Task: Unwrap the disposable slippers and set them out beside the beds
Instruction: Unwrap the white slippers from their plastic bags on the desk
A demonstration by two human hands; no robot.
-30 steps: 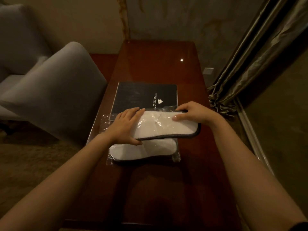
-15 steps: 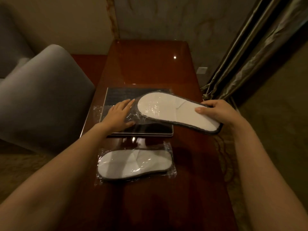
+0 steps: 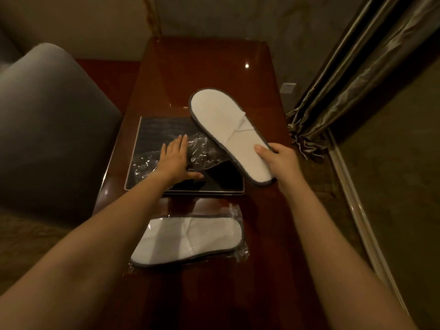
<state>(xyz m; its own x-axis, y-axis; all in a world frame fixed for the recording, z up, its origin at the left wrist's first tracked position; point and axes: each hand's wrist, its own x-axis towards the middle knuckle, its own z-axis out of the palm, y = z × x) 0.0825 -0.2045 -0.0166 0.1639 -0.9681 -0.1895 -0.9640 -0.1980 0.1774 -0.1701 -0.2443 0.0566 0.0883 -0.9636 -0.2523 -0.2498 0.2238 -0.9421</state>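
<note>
1. Right hand [image 3: 279,160] pinches the unwrapped slipper [image 3: 228,132] at its near end, raised at frame centre.
2. Left hand [image 3: 175,160], fingers spread, presses flat on the empty plastic wrapper [image 3: 202,151].
3. Wrapped slipper [image 3: 188,240] lies on the surface [image 3: 202,67], lower centre.

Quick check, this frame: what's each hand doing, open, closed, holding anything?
Left hand: open, flat on the empty plastic wrapper, gripping nothing.
Right hand: closed on the unwrapped slipper, held above the table.
</note>
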